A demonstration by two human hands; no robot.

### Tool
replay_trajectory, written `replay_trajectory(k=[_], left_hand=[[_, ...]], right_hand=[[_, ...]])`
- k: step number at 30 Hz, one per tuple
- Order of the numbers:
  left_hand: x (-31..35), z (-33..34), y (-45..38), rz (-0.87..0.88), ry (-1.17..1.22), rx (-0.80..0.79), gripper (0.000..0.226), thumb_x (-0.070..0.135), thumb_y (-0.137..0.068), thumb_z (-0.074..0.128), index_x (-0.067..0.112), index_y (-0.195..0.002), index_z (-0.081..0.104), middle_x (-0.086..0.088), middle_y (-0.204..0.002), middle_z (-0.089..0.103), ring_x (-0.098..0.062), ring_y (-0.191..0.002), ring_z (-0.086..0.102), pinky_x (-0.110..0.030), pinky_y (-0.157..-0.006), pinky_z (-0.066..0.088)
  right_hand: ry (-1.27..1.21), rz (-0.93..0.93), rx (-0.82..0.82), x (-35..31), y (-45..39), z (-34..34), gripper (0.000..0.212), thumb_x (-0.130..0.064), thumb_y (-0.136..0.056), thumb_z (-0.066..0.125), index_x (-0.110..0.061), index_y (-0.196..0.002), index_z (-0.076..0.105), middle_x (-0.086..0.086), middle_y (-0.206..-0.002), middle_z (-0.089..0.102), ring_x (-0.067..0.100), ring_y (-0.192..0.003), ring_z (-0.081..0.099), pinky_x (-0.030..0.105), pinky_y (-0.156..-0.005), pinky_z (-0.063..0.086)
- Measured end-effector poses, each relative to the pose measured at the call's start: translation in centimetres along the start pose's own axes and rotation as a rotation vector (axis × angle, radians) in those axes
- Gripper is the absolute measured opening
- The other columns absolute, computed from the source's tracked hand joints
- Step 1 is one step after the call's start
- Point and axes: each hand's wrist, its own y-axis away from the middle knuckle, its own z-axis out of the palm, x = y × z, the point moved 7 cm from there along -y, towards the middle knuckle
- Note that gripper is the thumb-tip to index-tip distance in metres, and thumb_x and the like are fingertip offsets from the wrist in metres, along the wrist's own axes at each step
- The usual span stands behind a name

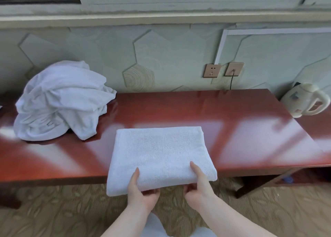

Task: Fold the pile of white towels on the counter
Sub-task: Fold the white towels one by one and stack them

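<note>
A glossy red-brown bench (232,129) runs under a window, against hexagon-patterned wall panels, with patterned carpet below. A loose pile of white towels (60,102) sits toward its left end, a pale kettle (304,100) at the far right corner. A folded towel (159,156) overhangs the front edge — left hand (141,192) and right hand (200,186) each pinch it, thumb on top, fingers beneath.

I'm gripping the folded towel (159,154) at its near edge with my left hand (141,192) and right hand (198,188). It's overhanging the counter (232,122). The unfolded pile (60,102) is lying left of the towel.
</note>
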Motion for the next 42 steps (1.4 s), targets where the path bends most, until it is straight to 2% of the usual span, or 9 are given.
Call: replay_trajectory(k=[5, 9, 11, 14, 17, 27, 33, 37, 42], left_hand=[[0.7, 1.5, 0.9, 0.067, -0.054, -0.021, 0.044, 0.026, -0.074, 0.083, 0.013, -0.112, 0.064, -0.010, -0.105, 0.073, -0.030, -0.096, 0.069, -0.042, -0.072, 0.056], [0.5, 3.5, 2.0, 0.064, -0.053, -0.073, 0.043, 0.017, -0.080, 0.075, 0.013, -0.120, 0.061, -0.013, -0.111, 0.070, -0.034, -0.103, 0.066, -0.049, -0.091, 0.053], [0.4, 4.3, 2.7, 0.054, -0.031, -0.082, 0.043, 0.015, -0.081, 0.073, 0.012, -0.122, 0.059, -0.013, -0.111, 0.069, -0.033, -0.102, 0.066, -0.047, -0.085, 0.055], [0.5, 5.3, 3.6, 0.051, -0.016, -0.109, 0.042, 0.014, -0.083, 0.071, 0.011, -0.123, 0.060, -0.011, -0.107, 0.070, -0.029, -0.096, 0.067, -0.043, -0.070, 0.054], [0.6, 6.0, 4.3, 0.058, -0.024, -0.146, 0.041, 0.014, -0.082, 0.070, 0.011, -0.123, 0.061, -0.010, -0.102, 0.071, -0.027, -0.090, 0.068, -0.040, -0.073, 0.056], [2.9, 8.5, 7.2, 0.058, -0.032, -0.265, 0.046, 0.015, -0.080, 0.072, 0.009, -0.124, 0.061, -0.012, -0.104, 0.072, -0.029, -0.097, 0.069, -0.042, -0.092, 0.054], [6.8, 10.4, 10.1, 0.036, -0.054, -0.365, 0.053, 0.018, -0.076, 0.078, 0.008, -0.124, 0.059, -0.013, -0.109, 0.070, -0.030, -0.101, 0.067, -0.041, -0.095, 0.053], [11.5, 10.4, 12.9, 0.085, -0.079, -0.428, 0.056, 0.018, -0.068, 0.078, 0.009, -0.120, 0.061, -0.013, -0.102, 0.072, -0.029, -0.099, 0.067, -0.043, -0.093, 0.053], [20.1, 7.5, 15.3, 0.184, -0.047, -0.446, 0.044, 0.019, -0.072, 0.077, 0.010, -0.113, 0.063, -0.012, -0.095, 0.073, -0.029, -0.097, 0.067, -0.043, -0.091, 0.053]], right_hand=[[0.069, -0.056, -0.110, -0.1, 1.4, 1.8, 0.057, -0.016, -0.053, 0.090, -0.014, -0.104, 0.066, 0.003, -0.100, 0.073, 0.018, -0.097, 0.066, 0.028, -0.077, 0.050], [0.009, -0.078, -0.154, -0.5, 2.3, 3.7, 0.047, -0.006, -0.070, 0.083, -0.008, -0.113, 0.063, 0.013, -0.109, 0.071, 0.030, -0.101, 0.067, 0.045, -0.090, 0.054], [-0.010, -0.089, -0.151, -1.0, 2.9, 4.7, 0.043, -0.002, -0.078, 0.076, -0.006, -0.117, 0.058, 0.016, -0.113, 0.067, 0.033, -0.101, 0.065, 0.050, -0.091, 0.053], [-0.007, -0.067, -0.117, -1.4, 3.6, 5.5, 0.039, -0.001, -0.079, 0.073, -0.004, -0.115, 0.058, 0.017, -0.101, 0.070, 0.031, -0.089, 0.066, 0.043, -0.072, 0.056], [-0.034, -0.040, -0.171, -1.8, 4.6, 6.3, 0.034, -0.013, -0.074, 0.082, -0.007, -0.102, 0.063, 0.011, -0.077, 0.075, 0.026, -0.076, 0.070, 0.033, -0.055, 0.054], [-0.029, -0.034, -0.142, -2.2, 8.7, 8.8, 0.025, -0.010, -0.082, 0.076, -0.006, -0.102, 0.061, 0.016, -0.092, 0.068, 0.030, -0.078, 0.067, 0.040, -0.062, 0.054], [-0.160, -0.028, -0.233, -0.9, 13.0, 13.2, 0.016, -0.008, -0.088, 0.070, -0.001, -0.095, 0.058, 0.019, -0.073, 0.066, 0.034, -0.065, 0.063, 0.035, -0.031, 0.047], [-0.167, -0.052, -0.264, 2.0, 15.6, 16.3, 0.012, -0.008, -0.089, 0.068, -0.005, -0.099, 0.061, 0.017, -0.083, 0.069, 0.030, -0.073, 0.064, 0.041, -0.055, 0.056], [-0.135, 0.020, -0.292, 9.1, 18.0, 21.0, 0.009, -0.008, -0.088, 0.068, -0.004, -0.087, 0.060, 0.013, -0.052, 0.065, 0.029, -0.067, 0.063, 0.036, -0.036, 0.051]])
